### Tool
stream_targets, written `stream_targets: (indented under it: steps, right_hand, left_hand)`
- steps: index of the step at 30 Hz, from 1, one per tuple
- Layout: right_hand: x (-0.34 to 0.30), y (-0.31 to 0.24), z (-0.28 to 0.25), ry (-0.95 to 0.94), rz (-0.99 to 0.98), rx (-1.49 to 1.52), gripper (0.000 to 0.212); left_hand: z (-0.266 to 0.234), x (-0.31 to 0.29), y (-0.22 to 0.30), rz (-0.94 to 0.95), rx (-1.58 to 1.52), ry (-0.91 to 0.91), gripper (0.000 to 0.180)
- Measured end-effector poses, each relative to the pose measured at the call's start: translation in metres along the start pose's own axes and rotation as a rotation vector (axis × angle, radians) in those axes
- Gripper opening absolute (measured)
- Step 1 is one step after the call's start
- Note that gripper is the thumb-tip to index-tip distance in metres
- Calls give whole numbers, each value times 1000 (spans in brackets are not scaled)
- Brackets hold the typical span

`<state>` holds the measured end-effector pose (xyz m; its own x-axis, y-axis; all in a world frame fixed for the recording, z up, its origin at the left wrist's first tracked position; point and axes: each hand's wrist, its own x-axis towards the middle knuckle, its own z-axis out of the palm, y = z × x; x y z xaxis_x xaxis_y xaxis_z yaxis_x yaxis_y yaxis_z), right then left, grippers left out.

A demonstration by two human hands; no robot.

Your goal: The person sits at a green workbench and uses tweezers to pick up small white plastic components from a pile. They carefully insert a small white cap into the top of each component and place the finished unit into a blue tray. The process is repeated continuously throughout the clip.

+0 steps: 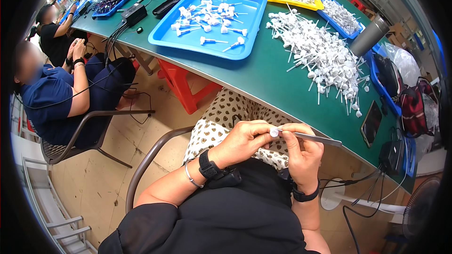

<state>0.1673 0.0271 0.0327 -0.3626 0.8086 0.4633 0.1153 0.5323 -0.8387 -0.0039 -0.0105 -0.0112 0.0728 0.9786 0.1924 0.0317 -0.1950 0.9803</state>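
Note:
My left hand [242, 142] pinches a small white plastic part [274, 132] by its side, with the round end facing up. My right hand [302, 153] grips a slim flat metal tool [318, 138], shaped like a craft knife, between thumb and fingers. The tool's tip meets or nearly meets the white part; the fingers hide the exact contact. Both hands are close together above my lap, just off the table's near edge. On the table lies a loose heap of white stemmed plastic parts [320, 49]. A blue tray [162, 37] left of the heap holds more of them.
Yellow trays [318, 3] of white parts stand at the back of the green table [263, 77]. A grey bottle [370, 35], a phone [371, 122] and bags are on the right. Two people sit at left. A red stool [181, 87] is under the table, a fan [421, 207] lower right.

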Motion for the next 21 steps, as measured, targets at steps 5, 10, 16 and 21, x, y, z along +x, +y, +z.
stream_targets:
  steps: [5,10,16,21]
  right_hand:
    - [2,-1,2,-12,-100,-127,6]
    - [3,-8,0,-87,-151,-230,6]
    - [2,-6,-8,-55,10,63,11]
    - [-3,-7,-6,72,142,273,14]
  left_hand:
    - [1,-1,2,-6,-11,4,17]
    - [0,-1,-5,36,36,-15,16]
    - [-6,1,9,32,-26,-32,18]
    - [-8,1,7,-43,-145,-46,25]
